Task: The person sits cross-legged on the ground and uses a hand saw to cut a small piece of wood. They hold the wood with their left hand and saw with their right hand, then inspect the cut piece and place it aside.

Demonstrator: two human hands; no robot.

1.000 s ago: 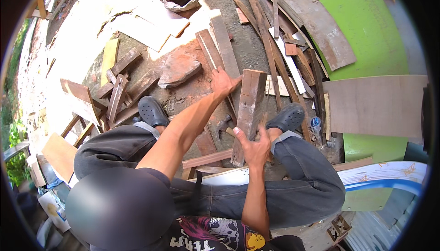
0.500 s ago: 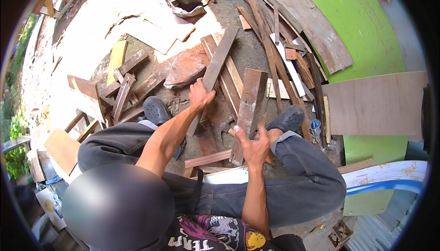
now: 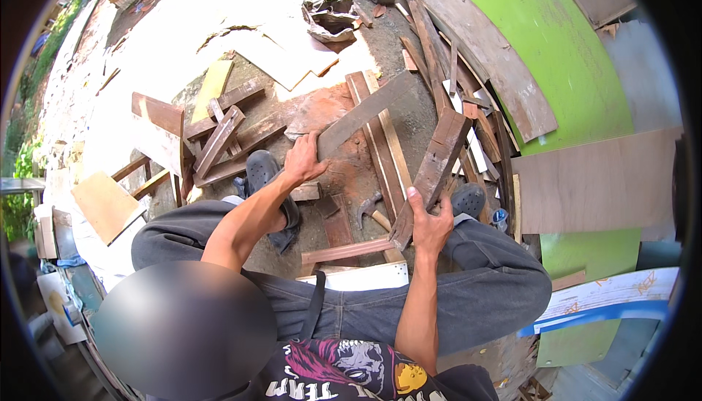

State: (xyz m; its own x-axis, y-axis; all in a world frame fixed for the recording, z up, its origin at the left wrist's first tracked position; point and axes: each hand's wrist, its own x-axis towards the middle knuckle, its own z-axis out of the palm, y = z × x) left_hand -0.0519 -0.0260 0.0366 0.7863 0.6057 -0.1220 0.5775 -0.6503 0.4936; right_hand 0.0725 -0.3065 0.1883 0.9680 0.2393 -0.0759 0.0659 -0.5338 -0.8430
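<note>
My left hand (image 3: 303, 159) is closed around a flat grey-brown board (image 3: 369, 110), which slants up to the right over the ground. In my right hand (image 3: 431, 222) is a thick, dark brown wooden beam (image 3: 437, 163), gripped near its lower end, its top leaning right. The beam's lower end is close to a short reddish wood strip (image 3: 347, 249) between my legs. A claw hammer (image 3: 368, 207) with a wooden handle lies just left of the beam. Long brown planks (image 3: 378, 148) run along the ground between my hands.
A heap of wood offcuts (image 3: 219, 141) lies beyond my left foot. More long wood pieces (image 3: 420, 24) pile up at the right, beside a green panel (image 3: 578, 57) and a wide brown board (image 3: 596, 185). A crumpled sack (image 3: 329, 17) stands farther off.
The board in my left hand has swung over toward the right. The beam in my right hand has tilted, its top moving right. The whole view has shifted slightly.
</note>
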